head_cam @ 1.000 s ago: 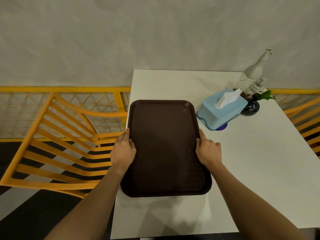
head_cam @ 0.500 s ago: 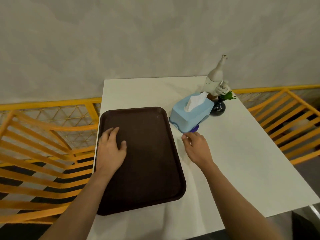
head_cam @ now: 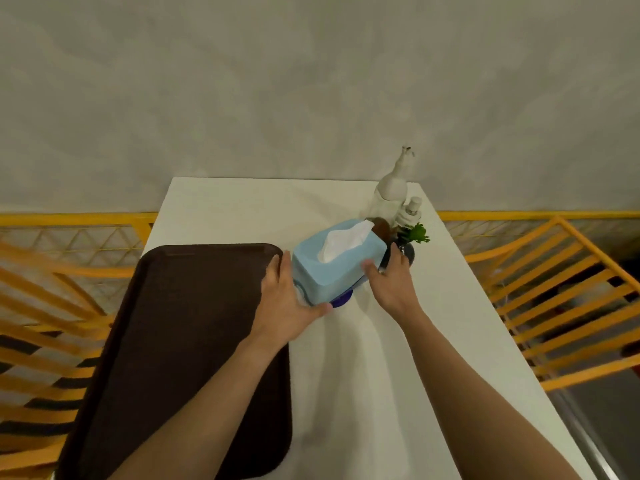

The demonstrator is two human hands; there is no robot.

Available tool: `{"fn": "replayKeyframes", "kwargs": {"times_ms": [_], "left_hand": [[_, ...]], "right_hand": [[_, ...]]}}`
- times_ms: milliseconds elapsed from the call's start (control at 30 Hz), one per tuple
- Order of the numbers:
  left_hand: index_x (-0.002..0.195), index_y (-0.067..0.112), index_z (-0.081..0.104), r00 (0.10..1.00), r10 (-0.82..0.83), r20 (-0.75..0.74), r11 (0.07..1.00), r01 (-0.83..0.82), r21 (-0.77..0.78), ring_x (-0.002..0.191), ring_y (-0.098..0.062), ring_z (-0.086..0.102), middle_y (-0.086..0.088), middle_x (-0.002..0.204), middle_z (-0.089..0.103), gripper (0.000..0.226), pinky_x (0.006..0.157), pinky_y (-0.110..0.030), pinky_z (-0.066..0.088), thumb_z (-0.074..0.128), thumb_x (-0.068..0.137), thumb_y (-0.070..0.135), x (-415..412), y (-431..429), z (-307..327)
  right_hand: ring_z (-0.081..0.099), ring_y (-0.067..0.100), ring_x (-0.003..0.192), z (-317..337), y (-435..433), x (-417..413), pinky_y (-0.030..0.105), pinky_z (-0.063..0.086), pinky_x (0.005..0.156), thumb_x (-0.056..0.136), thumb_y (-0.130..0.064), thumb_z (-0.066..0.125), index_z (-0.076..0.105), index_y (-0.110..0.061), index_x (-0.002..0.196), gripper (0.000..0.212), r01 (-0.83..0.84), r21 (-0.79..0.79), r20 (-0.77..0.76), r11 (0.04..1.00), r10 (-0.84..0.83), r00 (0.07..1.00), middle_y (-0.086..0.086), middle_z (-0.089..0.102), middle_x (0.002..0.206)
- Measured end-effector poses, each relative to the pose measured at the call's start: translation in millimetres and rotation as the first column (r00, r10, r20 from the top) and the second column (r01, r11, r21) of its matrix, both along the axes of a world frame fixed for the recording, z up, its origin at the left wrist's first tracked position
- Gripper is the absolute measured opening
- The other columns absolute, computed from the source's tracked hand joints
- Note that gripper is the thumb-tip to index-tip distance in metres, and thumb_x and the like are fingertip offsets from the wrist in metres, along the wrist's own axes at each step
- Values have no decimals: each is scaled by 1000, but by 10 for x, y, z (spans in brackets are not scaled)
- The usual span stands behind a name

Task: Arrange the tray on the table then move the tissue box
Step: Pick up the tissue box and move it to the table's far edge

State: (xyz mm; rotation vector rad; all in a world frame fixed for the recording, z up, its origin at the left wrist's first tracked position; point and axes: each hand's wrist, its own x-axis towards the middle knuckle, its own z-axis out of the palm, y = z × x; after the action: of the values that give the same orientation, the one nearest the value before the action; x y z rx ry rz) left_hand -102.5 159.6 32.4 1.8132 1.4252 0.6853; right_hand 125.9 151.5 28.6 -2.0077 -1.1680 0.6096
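A dark brown tray lies flat on the left side of the white table, its left edge hanging past the table's rim. A light blue tissue box with a white tissue sticking up stands just right of the tray's far corner, on something dark blue. My left hand clasps the box's near left end, thumb under its front corner. On the box's right side rests my right hand, fingers spread along it.
Behind the box stand a white bottle, a small pump bottle and a dark round vase with green leaves. Orange slatted chairs flank the table on both sides. A grey wall rises right behind the table.
Both hands left the tray and moved up to the tissue box, one at each side. The tray now lies still on the table's left side.
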Motion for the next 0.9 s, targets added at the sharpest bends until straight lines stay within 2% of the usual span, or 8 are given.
{"fn": "replayKeyframes", "kwargs": {"times_ms": [133,233,300,367,500,600,767,900], "left_hand": [[162,29,2,995,-16,-101,1000,16,0,155,-26,0,-3,169,-7,123,120,-42,23,82,72,54,265,88,-107],[162,27,10,985,24,-170,999,-17,41,155,-27,3,-3,169,-7,100,117,-42,30,68,86,55,347,72,-196],[161,27,17,982,91,-164,993,-77,94,153,-27,7,-2,168,0,87,112,-43,38,61,91,55,385,40,-241],[160,26,22,978,148,-148,984,-130,123,152,-26,9,-2,166,3,80,109,-43,41,57,94,55,428,25,-269],[160,25,21,969,197,-149,974,-176,143,152,-26,12,-4,166,3,75,106,-41,45,52,97,53,534,81,-282],[160,24,19,961,224,-162,968,-200,151,152,-28,16,-6,166,1,74,102,-44,51,48,99,52,597,184,-281],[161,21,16,961,234,-147,968,-217,124,148,-32,33,-8,168,-4,74,99,-44,55,48,101,48,650,466,-290],[162,21,14,962,235,-138,969,-221,111,142,-33,45,-8,169,-6,74,99,-39,55,45,102,48,695,717,-303]], "right_hand": [[40,27,137,-67,172,85,40,36,110,97,-47,57,25,-25,156,71,-144,18,-67,989,145,987,8,37,152],[44,28,137,-100,276,83,45,39,113,99,-45,56,21,-25,158,72,-199,47,-102,979,203,974,6,32,156],[40,30,142,-113,353,75,50,36,116,101,-40,54,16,-20,161,74,-216,51,-117,975,220,968,7,26,162],[33,27,147,-119,446,57,47,32,118,102,-35,51,13,-17,162,73,-232,72,-108,970,239,965,5,24,164],[23,24,152,-123,689,37,45,24,122,104,-32,44,12,-14,162,69,-244,44,-74,969,247,966,5,20,167],[15,22,155,-131,881,15,38,17,123,105,-33,38,8,-12,163,68,-261,-3,-42,965,260,965,4,11,170],[5,19,156,-117,1193,-33,31,9,121,109,-32,30,3,-9,162,64,-278,-37,36,960,279,960,6,6,171],[8,25,156,-83,1423,-34,35,12,121,110,-28,28,2,-7,161,62,-293,-46,75,955,296,952,11,6,170]]}}
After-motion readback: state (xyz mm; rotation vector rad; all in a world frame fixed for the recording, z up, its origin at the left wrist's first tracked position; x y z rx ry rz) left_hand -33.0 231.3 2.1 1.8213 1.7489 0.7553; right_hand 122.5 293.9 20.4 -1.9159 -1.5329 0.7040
